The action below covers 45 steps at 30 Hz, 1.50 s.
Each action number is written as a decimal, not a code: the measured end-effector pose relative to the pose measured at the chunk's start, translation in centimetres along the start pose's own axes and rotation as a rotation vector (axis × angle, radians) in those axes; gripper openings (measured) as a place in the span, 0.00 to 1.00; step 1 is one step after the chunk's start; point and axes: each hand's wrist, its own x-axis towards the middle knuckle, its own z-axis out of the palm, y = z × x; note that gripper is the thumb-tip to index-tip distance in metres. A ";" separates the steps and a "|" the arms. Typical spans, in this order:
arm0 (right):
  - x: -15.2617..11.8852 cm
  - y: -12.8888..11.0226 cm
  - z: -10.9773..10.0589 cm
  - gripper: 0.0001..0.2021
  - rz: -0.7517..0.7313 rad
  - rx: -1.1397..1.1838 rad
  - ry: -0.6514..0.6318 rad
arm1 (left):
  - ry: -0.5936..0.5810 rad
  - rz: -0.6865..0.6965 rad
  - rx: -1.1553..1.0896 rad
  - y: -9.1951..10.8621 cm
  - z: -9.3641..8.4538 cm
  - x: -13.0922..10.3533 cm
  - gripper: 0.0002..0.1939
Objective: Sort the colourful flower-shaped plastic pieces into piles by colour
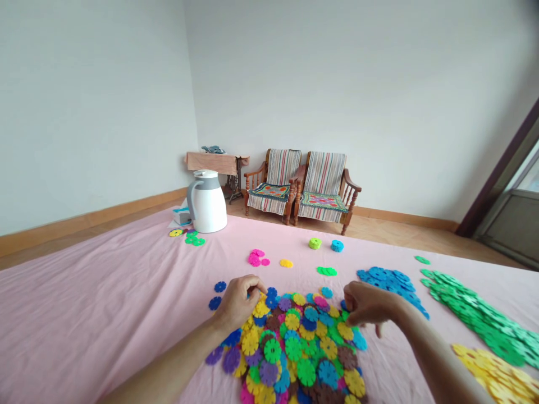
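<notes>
A heap of mixed colored notched discs [306, 370] lies on the pink cloth [147, 314] in front of me. My left hand [241, 303] is at the heap's upper left edge, fingers curled together beside yellow and blue discs; what it holds, if anything, is hidden. My right hand [367, 303] hovers at the upper right edge, its fingers bent downward near a yellow disc; I cannot make out anything in its grip. Two dark blue discs [215, 303] lie just left of my left hand.
Sorted piles of blue discs [391, 285], green discs [480, 314] and yellow discs [497, 373] lie at right. Beyond the heap are pink discs [256, 258], a lime stack [315, 243] and a light blue stack [337, 246]. A white jug [210, 207] stands far left.
</notes>
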 end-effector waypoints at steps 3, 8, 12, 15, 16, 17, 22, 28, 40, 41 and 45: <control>0.5 -0.1 0.3 0.10 -0.081 -0.033 0.016 | -0.001 -0.010 -0.001 0.1 -0.1 0.0 0.15; 0.7 0.2 0.2 0.07 -0.300 -0.124 0.131 | 0.007 0.001 0.001 -0.1 -0.1 0.0 0.15; 1.1 0.9 -0.1 0.02 -0.313 0.138 0.037 | 0.005 0.007 0.003 -0.1 -0.1 -0.1 0.14; 2.3 1.3 0.2 0.03 -0.291 0.291 0.208 | 0.000 0.017 0.000 -0.1 -0.2 -0.1 0.14; 2.8 1.4 0.3 0.04 -0.266 0.317 0.297 | -0.001 0.020 -0.001 -0.1 -0.2 -0.1 0.14; 3.4 1.4 0.6 0.05 -0.233 0.338 0.380 | -0.002 0.020 -0.001 -0.1 -0.2 -0.1 0.14; 5.5 2.0 1.1 0.11 -0.118 0.380 0.589 | -0.005 0.008 0.003 -0.1 -0.1 -0.1 0.14; 4.5 1.9 0.7 0.05 -0.169 0.234 0.575 | -0.008 0.009 -0.012 0.0 -0.2 -0.1 0.14; 4.3 0.7 1.9 0.06 -0.275 0.046 0.497 | 0.010 0.012 -0.002 -0.3 -0.2 0.0 0.14; 4.1 0.7 1.7 0.06 -0.282 0.049 0.486 | 0.009 0.013 0.002 -0.3 -0.2 0.0 0.14; 3.2 0.8 0.7 0.05 -0.331 0.081 0.437 | -0.004 0.007 0.016 -0.1 -0.2 0.0 0.15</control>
